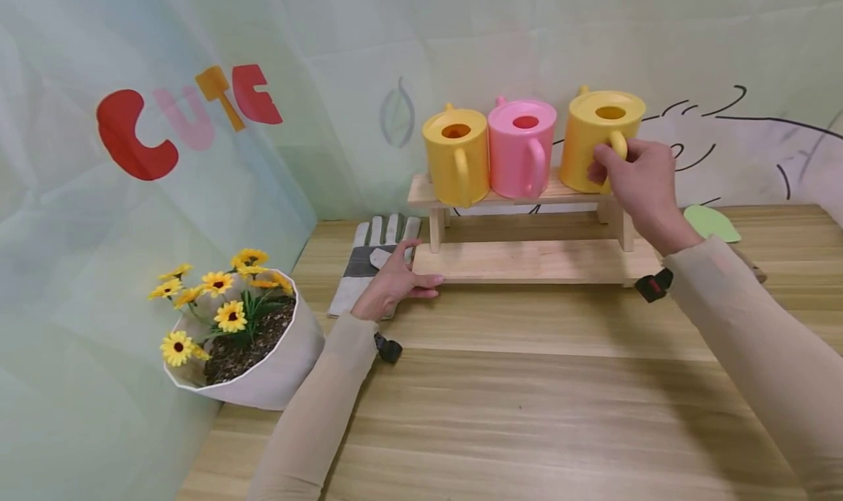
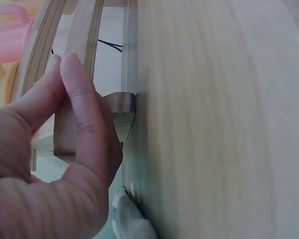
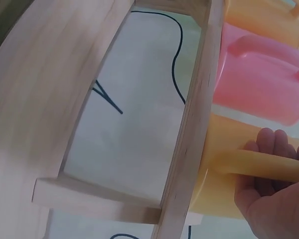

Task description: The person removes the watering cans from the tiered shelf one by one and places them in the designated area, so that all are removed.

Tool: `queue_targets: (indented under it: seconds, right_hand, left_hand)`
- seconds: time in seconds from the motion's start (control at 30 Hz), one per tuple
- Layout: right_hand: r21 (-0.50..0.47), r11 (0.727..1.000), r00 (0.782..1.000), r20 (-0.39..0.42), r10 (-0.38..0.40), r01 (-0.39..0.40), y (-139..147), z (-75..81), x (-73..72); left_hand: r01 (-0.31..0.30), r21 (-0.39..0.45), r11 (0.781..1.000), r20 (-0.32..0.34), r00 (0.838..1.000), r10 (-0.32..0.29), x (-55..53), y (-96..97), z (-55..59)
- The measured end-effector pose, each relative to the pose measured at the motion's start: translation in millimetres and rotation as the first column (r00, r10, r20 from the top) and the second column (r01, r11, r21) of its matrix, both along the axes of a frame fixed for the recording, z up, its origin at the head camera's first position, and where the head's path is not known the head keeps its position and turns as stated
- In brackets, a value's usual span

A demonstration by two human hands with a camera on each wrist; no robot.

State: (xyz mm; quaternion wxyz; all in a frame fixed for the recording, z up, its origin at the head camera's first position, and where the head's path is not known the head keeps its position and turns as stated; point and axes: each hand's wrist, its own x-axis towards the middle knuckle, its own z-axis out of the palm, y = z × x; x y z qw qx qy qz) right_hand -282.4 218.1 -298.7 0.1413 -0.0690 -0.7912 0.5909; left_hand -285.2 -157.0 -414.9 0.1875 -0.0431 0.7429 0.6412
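Note:
A two-tier wooden shelf [image 1: 527,261] stands on the table. My left hand [image 1: 395,285] grips the left end of its lower board, thumb at the front edge; the left wrist view shows thumb and fingers pinching the board [image 2: 65,130]. On the upper tier are a yellow watering can [image 1: 440,157] at the left and a pink watering can [image 1: 506,150] close beside it. At the right end is another yellow watering can [image 1: 579,142], its base at the upper board. My right hand [image 1: 642,186] holds this can by its handle [image 3: 259,165], fingers curled round it.
Left of the shelf lies a grey-and-white work glove [image 1: 358,263], partly behind my left hand. A white pot [image 1: 290,362] with yellow flowers [image 1: 217,284] stands at the table's left edge. A green leaf-shaped piece [image 1: 714,223] lies beyond my right wrist. A printed cloth backdrop hangs behind.

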Motion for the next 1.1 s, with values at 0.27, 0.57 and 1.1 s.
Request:
queue_targets:
  seconds: [0.27, 0.57, 1.1]
  right_hand:
    - [-0.178, 0.983, 0.999, -0.001, 0.05, -0.05, -2.6, 4.3, -1.9]
    - [-0.22, 0.975, 0.998, 0.025, 0.05, -0.043, -4.7, 4.6, -5.2]
    - [-0.101, 0.993, 0.998, -0.003, -0.056, 0.056, -5.3, -0.1, -5.7]
  left_hand:
    - [0.003, 0.019, 1.0, 0.01, 1.0, -0.004, -3.2, 0.2, -1.9]
    - [0.017, -0.011, 1.0, -0.019, 1.0, -0.017, -1.2, 0.4, -1.6]
    - [0.031, -0.065, 0.997, -0.043, 0.998, -0.034, -0.9, 1.6, -0.2]
